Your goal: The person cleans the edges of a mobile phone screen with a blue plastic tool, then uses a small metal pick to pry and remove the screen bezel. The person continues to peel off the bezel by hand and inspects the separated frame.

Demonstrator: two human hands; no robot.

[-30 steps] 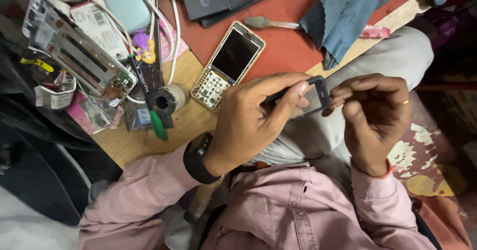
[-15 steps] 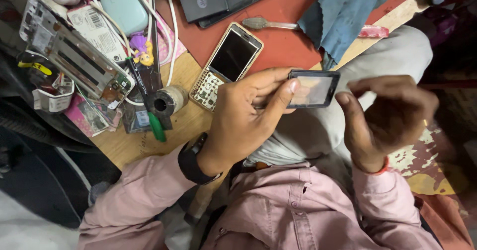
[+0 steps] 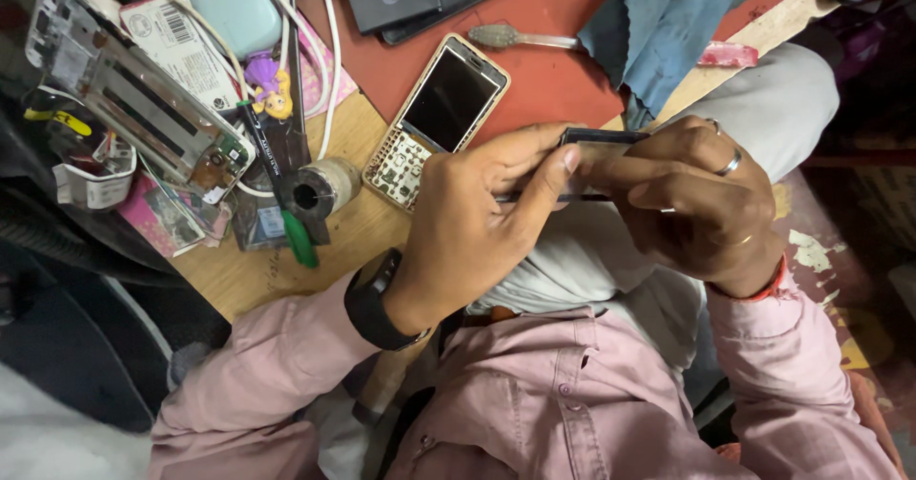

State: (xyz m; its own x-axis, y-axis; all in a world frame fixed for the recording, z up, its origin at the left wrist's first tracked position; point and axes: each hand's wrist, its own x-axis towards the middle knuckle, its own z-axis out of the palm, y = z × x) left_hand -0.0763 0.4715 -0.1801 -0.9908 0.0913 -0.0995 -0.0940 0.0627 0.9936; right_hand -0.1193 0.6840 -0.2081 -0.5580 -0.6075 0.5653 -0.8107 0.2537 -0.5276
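Currently held: we have a thin, flat, dark rectangular panel with a black frame (image 3: 596, 160) pinched between both hands, out over our lap and just off the edge of the wooden counter (image 3: 353, 241).
Left hand: our left hand (image 3: 477, 218) is closed on the panel's near-left edge, thumb on top, fingers curled under.
Right hand: our right hand (image 3: 701, 194) is wrapped over the panel's right end and covers most of it; a silver ring (image 3: 728, 163) sits on one finger.
Weight: we judge it very light, one hand would carry it.
Stiffness: we judge it thin and stiff, likely brittle; it would crack rather than bend if twisted.
Surface: the face looks smooth and glossy, so probably slippery and quick to smudge.
Where to grip: along the black frame, on opposite edges, with light pressure and no torque between the hands; keep off the flat face.
Nearby: a gold-edged keypad phone with a dark screen (image 3: 437, 117) lies on the counter just left of the left hand, partly on a red mat (image 3: 553, 79).
Also nearby: a blue cloth (image 3: 668, 31) lies above the right hand.
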